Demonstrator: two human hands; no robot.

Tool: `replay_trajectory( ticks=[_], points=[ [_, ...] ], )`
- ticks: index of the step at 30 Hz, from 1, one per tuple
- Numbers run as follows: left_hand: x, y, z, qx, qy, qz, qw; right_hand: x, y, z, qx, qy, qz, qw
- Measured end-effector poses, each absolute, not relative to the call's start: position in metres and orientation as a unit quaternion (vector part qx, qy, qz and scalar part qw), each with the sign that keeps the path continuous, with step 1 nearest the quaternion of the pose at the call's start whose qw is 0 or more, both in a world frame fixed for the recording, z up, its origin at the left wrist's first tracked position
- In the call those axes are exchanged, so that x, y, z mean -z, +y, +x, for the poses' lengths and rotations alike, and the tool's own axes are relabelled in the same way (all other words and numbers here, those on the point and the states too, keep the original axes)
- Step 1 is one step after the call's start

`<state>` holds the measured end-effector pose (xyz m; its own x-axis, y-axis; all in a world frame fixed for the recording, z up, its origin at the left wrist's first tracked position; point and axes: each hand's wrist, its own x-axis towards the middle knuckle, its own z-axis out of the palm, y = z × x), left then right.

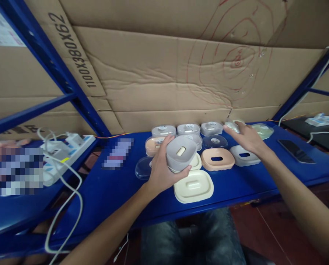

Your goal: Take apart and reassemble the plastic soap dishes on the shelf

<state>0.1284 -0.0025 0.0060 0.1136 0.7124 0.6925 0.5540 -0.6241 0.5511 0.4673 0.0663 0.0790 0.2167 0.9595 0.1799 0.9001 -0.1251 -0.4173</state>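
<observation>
Above the cream tray, your left hand grips one grey tray; your right hand pinches a blurred piece beyond three more trays; bare shelf lies left.

Both arms are bare all the way up as far as you can see, no sleeves, no watch, no gloves, no rings that I can make out. The left hand and the right hand are just plain bare hands. Down below, the person's wearing dark grey-blue jeans with that faded, washed look across the knees.
</observation>
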Motion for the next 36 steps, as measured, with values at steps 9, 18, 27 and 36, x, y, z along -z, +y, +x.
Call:
replay_trajectory(
  ticks=[9, 18, 27, 36],
  points=[
    [-0.003, -0.004, 0.131, -0.481, 0.428, 0.759, 0.099, -0.057, 0.092, 0.419, 0.027, -0.619, -0.785, 0.011],
    [-0.002, -0.005, 0.132, -0.479, 0.411, 0.77, 0.095, -0.044, 0.101, 0.41, 0.018, -0.638, -0.77, -0.011],
    [-0.003, -0.005, 0.131, -0.477, 0.41, 0.77, 0.106, -0.045, 0.103, 0.412, -0.01, -0.641, -0.767, -0.012],
    [-0.004, -0.005, 0.13, -0.471, 0.415, 0.77, 0.11, -0.04, 0.101, 0.418, -0.013, -0.669, -0.743, -0.018]
  ],
)
